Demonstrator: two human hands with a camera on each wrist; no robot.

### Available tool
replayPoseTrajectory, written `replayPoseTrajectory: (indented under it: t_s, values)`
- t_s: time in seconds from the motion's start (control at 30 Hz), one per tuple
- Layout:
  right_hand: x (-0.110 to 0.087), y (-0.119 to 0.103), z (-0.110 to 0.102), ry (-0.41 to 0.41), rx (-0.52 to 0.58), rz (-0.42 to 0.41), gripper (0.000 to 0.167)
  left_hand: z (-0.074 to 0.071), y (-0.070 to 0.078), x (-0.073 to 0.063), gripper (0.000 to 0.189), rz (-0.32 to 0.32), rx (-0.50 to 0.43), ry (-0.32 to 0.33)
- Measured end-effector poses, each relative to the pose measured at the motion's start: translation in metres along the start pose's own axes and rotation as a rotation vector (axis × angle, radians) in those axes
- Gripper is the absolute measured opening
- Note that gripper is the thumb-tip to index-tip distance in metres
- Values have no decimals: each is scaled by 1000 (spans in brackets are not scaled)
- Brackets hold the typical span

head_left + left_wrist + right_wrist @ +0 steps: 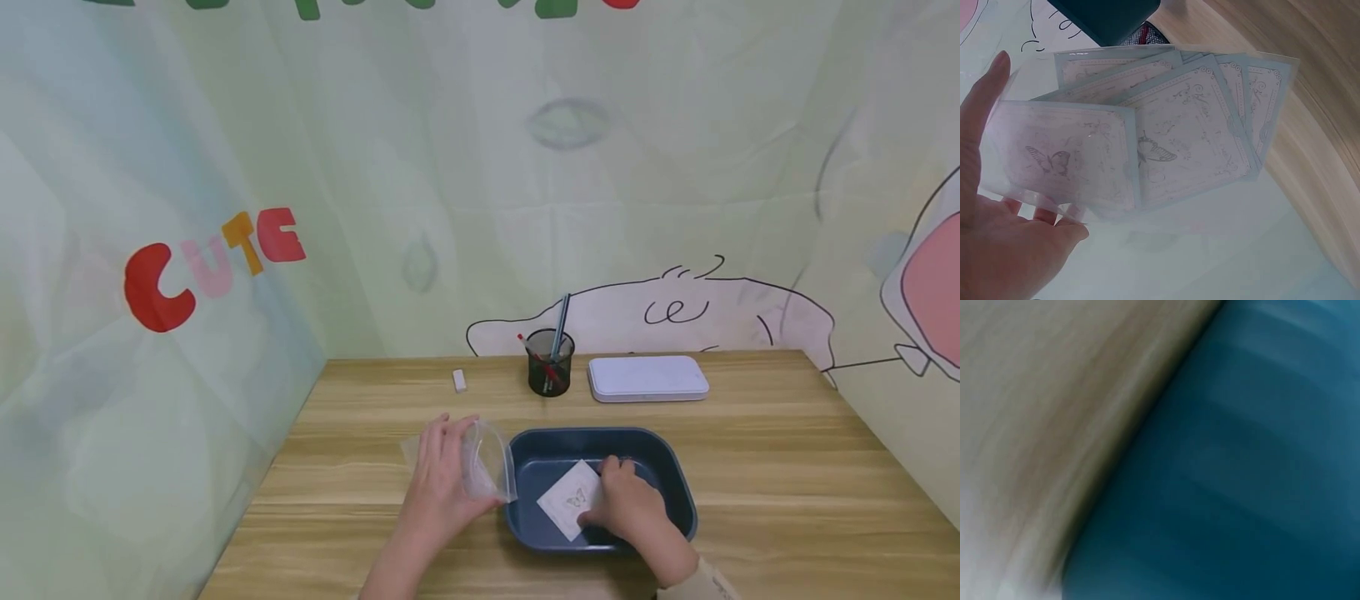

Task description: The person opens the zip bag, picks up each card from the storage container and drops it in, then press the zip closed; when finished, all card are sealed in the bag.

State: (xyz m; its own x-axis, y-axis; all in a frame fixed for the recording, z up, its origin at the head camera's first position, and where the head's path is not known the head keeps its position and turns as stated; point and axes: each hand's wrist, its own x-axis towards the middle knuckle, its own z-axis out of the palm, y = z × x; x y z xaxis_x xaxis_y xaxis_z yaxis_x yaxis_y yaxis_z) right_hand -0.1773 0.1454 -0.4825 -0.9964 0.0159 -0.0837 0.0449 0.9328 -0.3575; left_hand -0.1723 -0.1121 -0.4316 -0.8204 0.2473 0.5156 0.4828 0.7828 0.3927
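My left hand (pixel 438 479) holds a clear plastic bag (pixel 487 467) just left of the dark blue tray (pixel 536 469), with its mouth spread toward the tray. Inside the bag, the left wrist view shows several overlapping square cards (pixel 1191 131) with pale blue borders and butterfly prints. The thumb and fingers of that hand (pixel 1013 256) lie along opposite sides of the bag. Over the tray, my right hand (pixel 633 502) pinches the right side of a white square card (pixel 561 505) printed with a butterfly. The right wrist view is blurred, showing mostly blue tray.
Behind the tray stands a black mesh pen cup (pixel 550 379) with pens in it. A white flat case (pixel 648 379) lies to its right, and a small white eraser-like block (pixel 459 381) to its left. A printed cloth backdrop (pixel 450 208) rises behind the wooden table (pixel 787 467).
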Motion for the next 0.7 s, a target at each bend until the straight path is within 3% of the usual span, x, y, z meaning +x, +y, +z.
replayPoseTrajectory:
  t_s: [0.5, 0.7]
  values:
    - [-1, -2, -4, 24, 37, -9, 81, -1, 0, 0, 109, -12, 8, -6]
    - [-4, -1, -13, 72, 35, -38, 61, -2, 0, 0, 109, -28, 9, -14]
